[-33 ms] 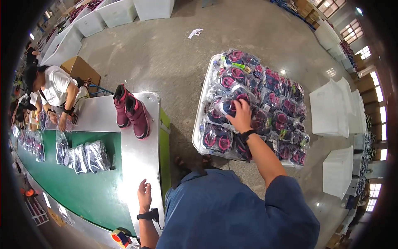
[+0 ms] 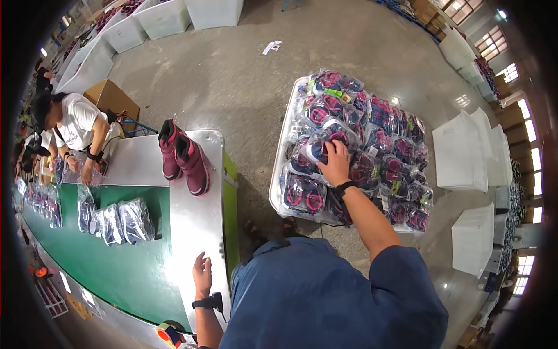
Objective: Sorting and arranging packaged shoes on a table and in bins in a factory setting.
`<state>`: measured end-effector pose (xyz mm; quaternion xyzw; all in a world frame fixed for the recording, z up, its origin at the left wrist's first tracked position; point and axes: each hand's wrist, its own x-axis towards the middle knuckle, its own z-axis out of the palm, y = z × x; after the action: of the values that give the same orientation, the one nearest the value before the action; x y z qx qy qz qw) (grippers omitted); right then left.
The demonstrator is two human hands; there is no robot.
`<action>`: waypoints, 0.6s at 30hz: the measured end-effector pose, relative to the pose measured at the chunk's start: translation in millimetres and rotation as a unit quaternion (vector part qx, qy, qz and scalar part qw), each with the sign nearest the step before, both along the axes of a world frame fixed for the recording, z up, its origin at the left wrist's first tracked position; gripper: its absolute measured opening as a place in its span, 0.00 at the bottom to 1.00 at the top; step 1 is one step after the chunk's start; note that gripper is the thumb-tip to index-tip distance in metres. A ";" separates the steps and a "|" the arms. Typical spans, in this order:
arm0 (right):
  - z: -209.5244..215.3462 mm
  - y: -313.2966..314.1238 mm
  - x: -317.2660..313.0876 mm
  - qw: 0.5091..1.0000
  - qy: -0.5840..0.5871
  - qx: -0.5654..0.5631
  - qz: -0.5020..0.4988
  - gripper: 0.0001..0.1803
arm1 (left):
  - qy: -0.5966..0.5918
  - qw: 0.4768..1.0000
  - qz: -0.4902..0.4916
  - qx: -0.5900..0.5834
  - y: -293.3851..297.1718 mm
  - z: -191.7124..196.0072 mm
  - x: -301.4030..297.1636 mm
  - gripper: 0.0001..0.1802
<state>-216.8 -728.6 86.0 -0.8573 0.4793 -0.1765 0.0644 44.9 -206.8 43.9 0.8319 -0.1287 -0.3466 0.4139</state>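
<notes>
Boots (image 2: 185,156) stand on the metal table (image 2: 197,232) — bagged shoes (image 2: 354,157) fill, seemingly, a tray (image 2: 278,174) to its right.

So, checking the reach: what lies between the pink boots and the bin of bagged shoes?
In the head view, only the metal table's edge, its green side panel and bare concrete floor.

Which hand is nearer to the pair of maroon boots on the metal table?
Left. The left hand rests on the metal table below the maroon boots, apart from them. The right hand is farther off, on the bagged shoes in the white tray.
</notes>
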 end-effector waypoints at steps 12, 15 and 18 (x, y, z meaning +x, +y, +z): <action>11.4 4.8 11.1 0.984 0.048 -0.062 0.160 0.19 | 0.038 0.999 0.019 0.003 26.1 -22.5 22.8 0.26; 16.9 -4.2 33.4 0.995 0.062 -0.005 0.074 0.22 | 0.030 1.000 0.002 -0.001 26.5 -26.0 34.5 0.26; 10.2 -14.0 39.4 0.995 0.088 0.014 0.050 0.23 | 0.024 1.000 -0.002 -0.017 21.3 -33.2 55.1 0.26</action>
<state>-177.5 -742.7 96.2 -0.8913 0.4423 -0.0901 0.0424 100.1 -185.6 10.7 0.8161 -0.1264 -0.3647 0.4300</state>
